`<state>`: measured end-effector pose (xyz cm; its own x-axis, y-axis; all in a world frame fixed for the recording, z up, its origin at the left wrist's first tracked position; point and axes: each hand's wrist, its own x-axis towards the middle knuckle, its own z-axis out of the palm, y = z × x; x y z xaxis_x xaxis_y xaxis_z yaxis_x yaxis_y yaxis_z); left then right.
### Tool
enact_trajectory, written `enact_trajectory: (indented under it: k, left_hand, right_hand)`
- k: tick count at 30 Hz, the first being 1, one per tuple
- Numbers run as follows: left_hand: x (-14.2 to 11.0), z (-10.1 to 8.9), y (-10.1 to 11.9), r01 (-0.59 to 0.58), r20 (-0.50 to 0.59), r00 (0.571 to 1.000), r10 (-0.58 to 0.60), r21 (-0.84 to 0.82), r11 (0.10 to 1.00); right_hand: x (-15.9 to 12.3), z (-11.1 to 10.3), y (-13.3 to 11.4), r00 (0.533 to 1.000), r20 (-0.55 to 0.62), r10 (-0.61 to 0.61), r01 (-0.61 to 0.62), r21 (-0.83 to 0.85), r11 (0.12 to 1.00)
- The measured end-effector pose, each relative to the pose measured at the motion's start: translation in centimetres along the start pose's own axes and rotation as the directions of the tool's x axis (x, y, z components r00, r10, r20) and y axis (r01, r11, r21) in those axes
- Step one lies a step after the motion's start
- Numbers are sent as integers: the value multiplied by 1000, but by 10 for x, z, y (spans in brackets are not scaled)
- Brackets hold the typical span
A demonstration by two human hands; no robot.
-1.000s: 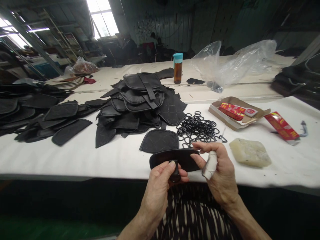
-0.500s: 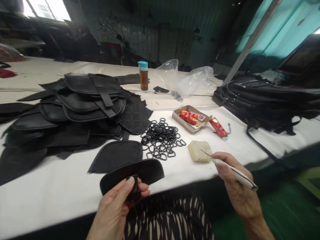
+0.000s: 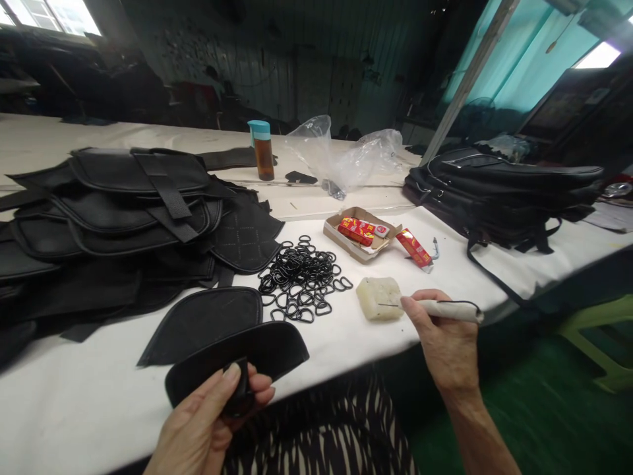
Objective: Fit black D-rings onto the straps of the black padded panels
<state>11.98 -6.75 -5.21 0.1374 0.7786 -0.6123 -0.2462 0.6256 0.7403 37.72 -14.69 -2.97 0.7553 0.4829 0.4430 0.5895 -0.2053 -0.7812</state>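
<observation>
At table's edge, left hand pinches curved leather panel (matte); right hand grips awl.

On the table, the heap of rings lies between the stacked panels on the left and the wax block on the right; the cardboard box sits behind, the bottle farther back.

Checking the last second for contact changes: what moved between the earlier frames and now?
The right hand left the black leather piece and swung right to the pale wax block; the needle of its white-wrapped awl now touches the block. The left hand kept its pinch on the leather piece and its loop. The camera panned right. The black rings and the box lie as before.
</observation>
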Motion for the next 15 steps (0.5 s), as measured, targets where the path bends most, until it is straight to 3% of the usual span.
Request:
enact_trajectory:
  k: [9,15]
  left_hand:
    - [0,-2,1,-6,34,999,5,22,1000]
    - [-1,-2,3,31,82,996,-30,-11,999]
  right_hand:
    - [1,15,8,1000,19,-8,9,-14,1000]
    - [-2,3,-4,995,-50,-81,79,-42,996]
